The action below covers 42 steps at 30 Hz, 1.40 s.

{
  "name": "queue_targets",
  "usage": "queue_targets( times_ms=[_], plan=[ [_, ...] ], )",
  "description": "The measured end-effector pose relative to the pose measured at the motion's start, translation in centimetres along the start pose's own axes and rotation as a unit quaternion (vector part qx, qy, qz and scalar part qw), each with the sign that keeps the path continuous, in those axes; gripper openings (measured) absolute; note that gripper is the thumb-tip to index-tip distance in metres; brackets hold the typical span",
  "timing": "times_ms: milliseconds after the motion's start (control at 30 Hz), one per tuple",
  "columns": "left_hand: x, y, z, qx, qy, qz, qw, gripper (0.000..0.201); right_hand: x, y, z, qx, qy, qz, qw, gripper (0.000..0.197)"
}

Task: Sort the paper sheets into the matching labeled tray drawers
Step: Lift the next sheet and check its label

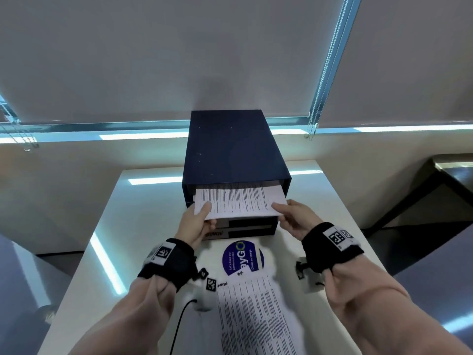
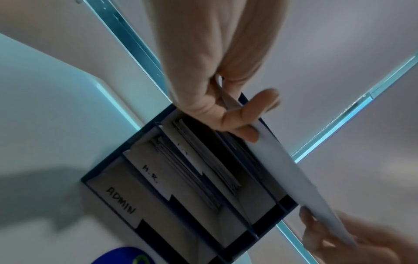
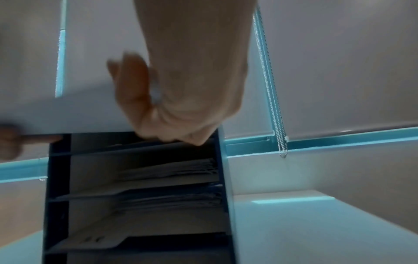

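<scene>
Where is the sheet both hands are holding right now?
In the head view, the sheet is at centre, half inside the top slot of the blue tray unit, pinched at its near corners by the left hand and right hand.

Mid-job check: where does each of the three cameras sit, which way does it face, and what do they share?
Head: on the head, looking down over the table at the dark blue drawer unit; both forearms show, left hand and right hand pinching the printed sheet.
Left wrist: looks along the left hand at the drawer fronts, ADMIN label.
Right wrist: looks from below at the sheet's underside and filled drawers.
Shared: sheet, drawer unit, both hands.
</scene>
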State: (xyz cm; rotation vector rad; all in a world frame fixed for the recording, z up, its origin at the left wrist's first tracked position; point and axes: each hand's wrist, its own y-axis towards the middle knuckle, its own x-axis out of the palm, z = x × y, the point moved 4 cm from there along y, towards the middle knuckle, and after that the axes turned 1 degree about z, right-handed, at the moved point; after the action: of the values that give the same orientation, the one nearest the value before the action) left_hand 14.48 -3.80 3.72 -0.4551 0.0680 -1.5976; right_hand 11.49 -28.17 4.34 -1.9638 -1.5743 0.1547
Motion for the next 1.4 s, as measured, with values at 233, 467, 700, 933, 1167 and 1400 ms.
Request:
queue_targets(
  times_ms=[233, 467, 700, 933, 1167, 1400],
  plan=[
    [1.4, 3.6, 2.5, 0.037, -0.137, -0.022, 0.990, 0.022, 6.0, 3.2, -2.5, -0.041, 0.168, -0.044, 0.984, 0.029],
    [-2.9, -0.3, -4.4, 0.013, 0.214, 0.019, 0.977, 0.011, 2.2, 0.5, 4.4, 0.007, -0.063, -0.043, 0.997, 0.022],
    [-5.9, -3.9, -15.3, 0.044, 0.606, -0.043, 0.793, 0.027, -7.1, -3.4, 19.4, 0.122, -0.342, 0.112, 0.925, 0.012],
    [-4.8, -6.4, -14.0, 0.071, 0.629, -0.036, 0.773, 0.027, -7.3, -7.3, 20.9, 0.078, -0.318, 0.114, 0.938, 0.034],
    [-1.8, -11.3, -6.7, 0.128, 0.365, -0.146, 0.910, 0.011, -7.4, -8.2, 17.6, 0.041, -0.240, 0.098, 0.965, 0.055],
    [-4.0, -9.0, -4.3, -0.008, 0.109, -0.034, 0.993, 0.029, -5.8, -10.5, 16.7, 0.057, -0.110, -0.061, 0.990, 0.042]
  ],
)
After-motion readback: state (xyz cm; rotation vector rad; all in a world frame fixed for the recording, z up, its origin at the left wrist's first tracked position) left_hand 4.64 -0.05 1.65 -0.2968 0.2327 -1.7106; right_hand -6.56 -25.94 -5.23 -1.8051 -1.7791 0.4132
